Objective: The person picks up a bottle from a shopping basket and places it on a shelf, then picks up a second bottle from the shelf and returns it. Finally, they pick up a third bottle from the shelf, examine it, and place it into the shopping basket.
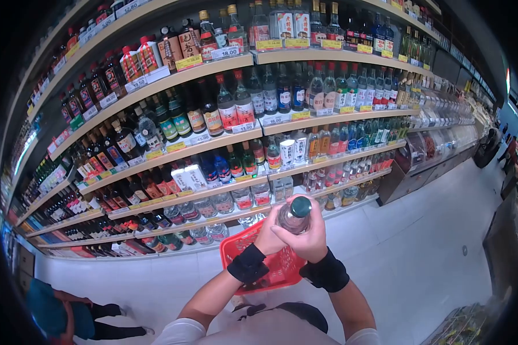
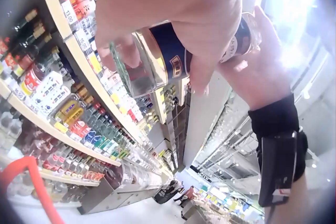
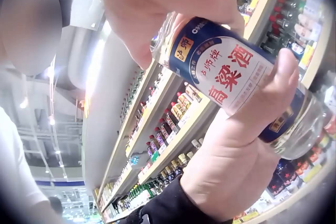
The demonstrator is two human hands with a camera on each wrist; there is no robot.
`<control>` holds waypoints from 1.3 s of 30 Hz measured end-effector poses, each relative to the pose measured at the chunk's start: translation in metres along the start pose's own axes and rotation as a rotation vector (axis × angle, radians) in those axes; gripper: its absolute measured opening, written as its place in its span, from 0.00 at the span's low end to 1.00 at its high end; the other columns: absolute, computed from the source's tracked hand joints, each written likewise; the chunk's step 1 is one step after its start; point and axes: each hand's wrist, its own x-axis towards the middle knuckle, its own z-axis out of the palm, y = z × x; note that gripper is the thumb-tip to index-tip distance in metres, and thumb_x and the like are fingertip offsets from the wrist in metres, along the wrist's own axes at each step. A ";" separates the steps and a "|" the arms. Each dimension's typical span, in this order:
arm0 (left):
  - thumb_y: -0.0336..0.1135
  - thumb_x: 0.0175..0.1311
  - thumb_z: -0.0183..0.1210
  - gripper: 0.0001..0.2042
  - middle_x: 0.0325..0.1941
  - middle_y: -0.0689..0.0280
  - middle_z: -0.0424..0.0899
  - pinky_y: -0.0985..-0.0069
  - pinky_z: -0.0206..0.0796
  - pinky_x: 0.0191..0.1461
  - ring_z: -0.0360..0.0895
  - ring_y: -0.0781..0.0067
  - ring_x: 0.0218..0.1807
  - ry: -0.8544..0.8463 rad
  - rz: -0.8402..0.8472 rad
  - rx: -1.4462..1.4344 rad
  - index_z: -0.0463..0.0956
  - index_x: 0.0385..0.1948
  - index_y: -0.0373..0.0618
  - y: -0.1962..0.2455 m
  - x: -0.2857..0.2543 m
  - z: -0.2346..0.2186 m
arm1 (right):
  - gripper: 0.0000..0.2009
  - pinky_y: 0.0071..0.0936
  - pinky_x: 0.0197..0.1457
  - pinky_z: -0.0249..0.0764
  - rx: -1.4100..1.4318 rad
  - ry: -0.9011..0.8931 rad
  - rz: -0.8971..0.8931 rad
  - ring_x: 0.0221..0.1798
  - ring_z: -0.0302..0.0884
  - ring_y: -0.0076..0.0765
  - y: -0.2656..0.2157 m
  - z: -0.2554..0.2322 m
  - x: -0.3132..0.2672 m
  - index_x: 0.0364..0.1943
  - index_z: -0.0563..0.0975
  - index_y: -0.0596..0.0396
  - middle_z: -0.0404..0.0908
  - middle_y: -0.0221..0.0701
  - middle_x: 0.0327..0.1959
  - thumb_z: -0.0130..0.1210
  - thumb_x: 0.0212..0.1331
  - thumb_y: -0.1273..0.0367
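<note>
A clear glass bottle [image 1: 293, 221] with a dark green cap is held in front of the body, its cap toward the head camera. My left hand [image 1: 269, 234] and right hand [image 1: 312, 236] both grip it. The right wrist view shows the blue and white label with red characters on the bottle [image 3: 226, 66]; there my right hand [image 3: 163, 6] curls round the neck end and my left hand [image 3: 236, 150] holds the base end. Fingers of my left hand [image 2: 173, 14] wrap the bottle [image 2: 170, 50] near its base in the left wrist view, with my right hand [image 2: 257, 71] at the far end.
A red basket [image 1: 231, 253] is below the forearms. Curved shelves [image 1: 201, 141] of bottles with price tags span the front and left. Clear bins [image 1: 437, 144] stand to the right. Another person [image 1: 63, 310] stands at the lower left, and people are in the far right distance.
</note>
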 end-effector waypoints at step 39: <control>0.56 0.63 0.60 0.38 0.56 0.63 0.75 0.74 0.69 0.59 0.75 0.73 0.56 -0.325 -0.505 -0.854 0.56 0.67 0.41 -0.026 -0.023 -0.030 | 0.18 0.32 0.52 0.79 0.704 -0.010 0.697 0.49 0.81 0.36 0.072 -0.034 0.036 0.59 0.65 0.56 0.76 0.36 0.48 0.51 0.69 0.69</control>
